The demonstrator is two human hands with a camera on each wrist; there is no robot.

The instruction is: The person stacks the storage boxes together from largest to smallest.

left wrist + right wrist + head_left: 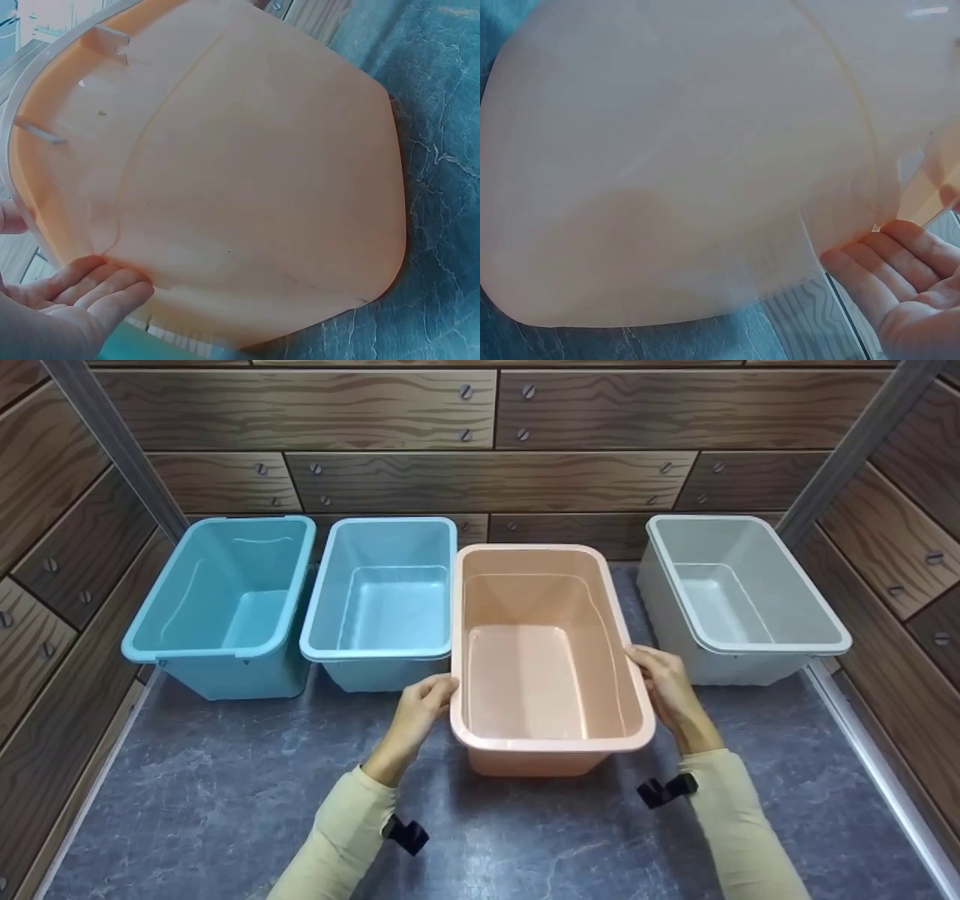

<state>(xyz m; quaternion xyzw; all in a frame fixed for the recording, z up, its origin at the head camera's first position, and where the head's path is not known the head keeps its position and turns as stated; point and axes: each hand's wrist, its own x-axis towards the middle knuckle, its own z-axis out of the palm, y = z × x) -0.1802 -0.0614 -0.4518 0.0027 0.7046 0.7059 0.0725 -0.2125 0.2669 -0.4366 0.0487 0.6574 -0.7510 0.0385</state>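
Note:
A peach plastic bin [517,682] is between my two hands, its open top facing up and tipped toward me. On its left rim my left hand [421,709] grips the edge; in the left wrist view the fingers [112,289] lie against the outer wall below the rim, the thumb at the lip. My right hand [670,686] holds the opposite rim, thumb on top, and the right wrist view shows its fingers [862,277] under that edge. Nothing lies inside the bin. Its left edge comes right up to the light blue bin [379,654].
A teal bin [202,652] stands at the far left beside the light blue one. To the right is a grey bin [780,648]. Wood-patterned walls [375,409] enclose the back and sides of the dark marbled surface [225,787], with a metal strip [885,757] along the right.

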